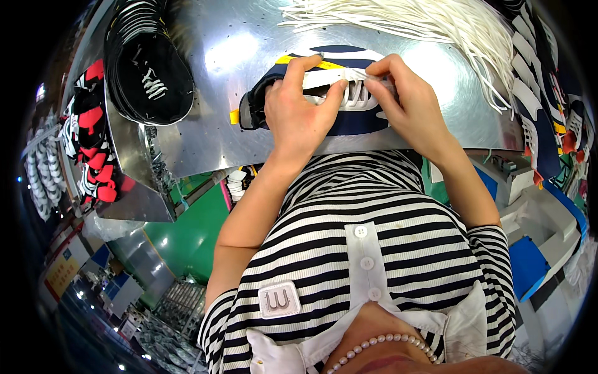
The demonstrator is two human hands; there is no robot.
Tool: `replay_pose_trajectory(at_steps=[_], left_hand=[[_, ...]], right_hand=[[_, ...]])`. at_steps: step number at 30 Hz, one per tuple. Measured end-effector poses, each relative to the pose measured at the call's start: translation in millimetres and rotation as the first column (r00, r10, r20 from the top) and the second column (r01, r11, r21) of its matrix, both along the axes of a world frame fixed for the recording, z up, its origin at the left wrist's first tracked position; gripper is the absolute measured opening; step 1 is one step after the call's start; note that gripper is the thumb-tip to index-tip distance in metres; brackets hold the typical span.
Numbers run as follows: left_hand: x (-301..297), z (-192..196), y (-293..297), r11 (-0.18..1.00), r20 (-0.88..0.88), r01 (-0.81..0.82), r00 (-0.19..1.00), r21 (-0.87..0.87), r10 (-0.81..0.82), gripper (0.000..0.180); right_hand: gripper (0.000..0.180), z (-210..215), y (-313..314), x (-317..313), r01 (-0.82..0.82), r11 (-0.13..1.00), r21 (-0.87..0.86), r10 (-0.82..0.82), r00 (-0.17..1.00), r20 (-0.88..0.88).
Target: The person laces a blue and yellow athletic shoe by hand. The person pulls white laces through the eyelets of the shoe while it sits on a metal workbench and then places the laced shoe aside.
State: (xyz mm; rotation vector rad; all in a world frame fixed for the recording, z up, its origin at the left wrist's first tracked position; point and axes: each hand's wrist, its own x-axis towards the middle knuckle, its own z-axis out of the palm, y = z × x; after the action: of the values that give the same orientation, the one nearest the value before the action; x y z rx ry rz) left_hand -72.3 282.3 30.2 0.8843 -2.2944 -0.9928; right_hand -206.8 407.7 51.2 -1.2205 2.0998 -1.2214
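A navy, white and yellow shoe upper (349, 121) lies on the shiny metal table (218, 137) just ahead of me. My left hand (296, 112) grips it at the collar side, thumb and fingers pinching the white lace strip across the eyelets. My right hand (405, 103) pinches the white lace (349, 76) at the upper's right side, fingertips close to those of the left hand. Both hands cover much of the lacing area.
A bundle of white laces (436, 28) lies at the table's far right. A stack of black uppers (149, 68) sits far left, red-and-black ones (93, 143) beyond the left edge, navy ones (542, 112) along the right edge. Below the table are green floor and blue-white bins.
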Motion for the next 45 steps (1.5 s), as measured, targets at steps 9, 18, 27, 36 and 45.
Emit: replay_pose_trajectory(at_steps=[9, 18, 27, 36, 45], left_hand=[[3, -4, 0, 0.998, -0.029, 0.002, 1.0, -0.066, -0.004, 0.041], [10, -6, -5, 0.979, -0.098, 0.082, 0.993, 0.189, -0.065, 0.036], [-2, -9, -8, 0.961, -0.177, 0.026, 0.984, 0.275, 0.024, 0.046], [11, 29, -30, 0.572, -0.198, 0.201, 0.978, 0.795, -0.068, 0.049], [6, 19, -30, 0.666, -0.148, 0.185, 0.983, 0.723, -0.112, 0.044]], right_hand=[[0.012, 4, -8, -9, -0.148, 0.988, 0.04, 0.153, 0.952, -0.267], [0.016, 0, -30, -13, -0.266, 0.951, 0.159, 0.306, 0.891, -0.336], [0.016, -27, -16, -1, 0.111, 0.992, -0.061, -0.114, 0.993, -0.032], [0.024, -27, -15, -3, -0.109, 0.948, -0.301, 0.067, 0.987, -0.144], [0.02, -10, -12, 12, -0.193, 0.933, -0.304, 0.217, 0.975, 0.046]])
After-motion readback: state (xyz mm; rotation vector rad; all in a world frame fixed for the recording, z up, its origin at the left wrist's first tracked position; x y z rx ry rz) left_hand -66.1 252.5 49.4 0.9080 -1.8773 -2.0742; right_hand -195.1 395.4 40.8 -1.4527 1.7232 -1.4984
